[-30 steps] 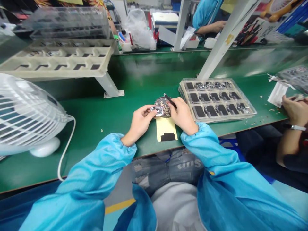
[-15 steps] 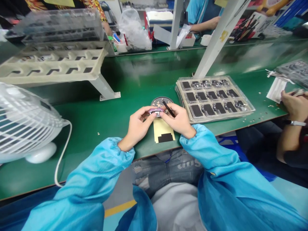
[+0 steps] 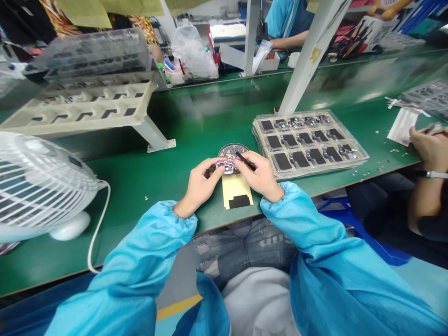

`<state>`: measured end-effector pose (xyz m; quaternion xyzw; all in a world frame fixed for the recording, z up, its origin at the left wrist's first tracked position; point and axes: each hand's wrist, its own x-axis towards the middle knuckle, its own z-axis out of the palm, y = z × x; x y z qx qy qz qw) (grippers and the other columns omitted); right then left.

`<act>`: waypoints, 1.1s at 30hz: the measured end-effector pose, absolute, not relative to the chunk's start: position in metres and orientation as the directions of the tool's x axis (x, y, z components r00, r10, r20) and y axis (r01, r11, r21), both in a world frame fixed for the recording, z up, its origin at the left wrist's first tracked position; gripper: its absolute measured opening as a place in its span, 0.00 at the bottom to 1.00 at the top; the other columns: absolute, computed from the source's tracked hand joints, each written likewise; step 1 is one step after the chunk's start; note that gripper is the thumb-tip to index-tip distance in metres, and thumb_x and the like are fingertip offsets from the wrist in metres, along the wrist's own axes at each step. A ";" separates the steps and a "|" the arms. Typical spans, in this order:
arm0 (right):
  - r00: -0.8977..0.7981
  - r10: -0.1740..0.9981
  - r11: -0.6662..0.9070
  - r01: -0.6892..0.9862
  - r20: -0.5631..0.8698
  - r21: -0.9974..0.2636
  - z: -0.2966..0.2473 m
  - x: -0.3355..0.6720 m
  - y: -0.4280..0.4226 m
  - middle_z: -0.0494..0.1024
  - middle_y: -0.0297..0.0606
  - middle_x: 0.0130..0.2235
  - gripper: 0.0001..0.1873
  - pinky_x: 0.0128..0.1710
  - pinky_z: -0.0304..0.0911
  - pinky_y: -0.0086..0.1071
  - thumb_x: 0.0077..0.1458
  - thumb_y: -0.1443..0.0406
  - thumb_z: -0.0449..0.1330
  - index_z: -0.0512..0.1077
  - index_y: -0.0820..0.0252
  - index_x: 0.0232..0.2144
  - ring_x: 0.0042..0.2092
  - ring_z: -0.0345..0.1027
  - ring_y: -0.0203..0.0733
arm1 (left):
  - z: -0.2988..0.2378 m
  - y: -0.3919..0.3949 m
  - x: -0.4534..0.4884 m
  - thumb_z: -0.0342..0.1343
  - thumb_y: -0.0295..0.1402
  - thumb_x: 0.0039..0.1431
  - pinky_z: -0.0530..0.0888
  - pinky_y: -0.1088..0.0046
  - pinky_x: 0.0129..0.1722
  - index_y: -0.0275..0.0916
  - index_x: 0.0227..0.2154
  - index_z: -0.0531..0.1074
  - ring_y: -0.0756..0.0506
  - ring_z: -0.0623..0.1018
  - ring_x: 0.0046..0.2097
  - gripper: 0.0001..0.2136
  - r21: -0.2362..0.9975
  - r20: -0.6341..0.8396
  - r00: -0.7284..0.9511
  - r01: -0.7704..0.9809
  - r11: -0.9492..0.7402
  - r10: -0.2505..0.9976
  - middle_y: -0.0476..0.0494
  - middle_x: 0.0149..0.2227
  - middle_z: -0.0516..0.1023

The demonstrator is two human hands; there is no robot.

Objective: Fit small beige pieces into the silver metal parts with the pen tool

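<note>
A small purple-rimmed casing with silvery parts inside (image 3: pixel 225 167) is held up over the bench, its open side tilted toward me. My left hand (image 3: pixel 200 185) grips its left end, with the thumb over the front. At its right end are the fingertips of my right hand (image 3: pixel 261 176), which also holds a slim black stick-like tool (image 3: pixel 246 161) across the fingers; the tool's exact kind cannot be told. Right behind the casing lies a round dark dish (image 3: pixel 229 148) with many tiny pale pieces. Under my hands is a yellow sheet (image 3: pixel 229 185) bearing a black cut-out patch (image 3: pixel 240 201).
To the right, stacked clear trays (image 3: pixel 311 161) hold dark flat parts. A white fan (image 3: pixel 45 186) and its cable stand at left, below a raised rack (image 3: pixel 94 112). A slanted post (image 3: pixel 304 70) rises behind the trays. A co-worker's hand (image 3: pixel 429 144) is at far right.
The casing has tipped so more of its inside faces me. The black tool now lies flatter in my right hand. The whole view has shifted slightly.
</note>
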<state>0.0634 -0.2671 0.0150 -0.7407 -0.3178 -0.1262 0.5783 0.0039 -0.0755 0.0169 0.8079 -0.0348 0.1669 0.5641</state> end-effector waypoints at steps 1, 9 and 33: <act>0.773 0.317 -0.139 0.612 0.550 -0.779 0.014 0.061 -0.269 0.79 0.37 0.37 0.09 0.42 0.69 0.35 0.68 0.60 0.62 0.77 0.59 0.38 0.39 0.73 0.40 | 0.016 -0.075 0.005 0.63 0.40 0.65 0.76 0.65 0.50 0.40 0.48 0.83 0.42 0.81 0.49 0.14 0.910 0.286 0.948 -0.222 -0.350 0.141 0.41 0.50 0.85; 0.705 0.472 -0.068 0.627 0.529 -0.776 -0.002 0.027 -0.294 0.82 0.42 0.41 0.06 0.44 0.71 0.37 0.68 0.64 0.63 0.79 0.59 0.43 0.43 0.76 0.43 | 0.002 -0.049 0.033 0.54 0.35 0.63 0.70 0.73 0.27 0.38 0.46 0.85 0.46 0.79 0.35 0.16 0.967 0.089 0.955 -0.014 -0.254 0.282 0.41 0.41 0.86; 0.644 0.458 0.056 0.667 0.613 -0.743 0.010 0.015 -0.322 0.83 0.42 0.39 0.07 0.43 0.74 0.37 0.66 0.69 0.60 0.78 0.57 0.41 0.42 0.77 0.43 | -0.003 -0.016 0.110 0.59 0.33 0.60 0.74 0.54 0.56 0.39 0.53 0.76 0.34 0.76 0.60 0.18 0.673 0.442 0.861 -0.132 -0.727 0.253 0.34 0.56 0.78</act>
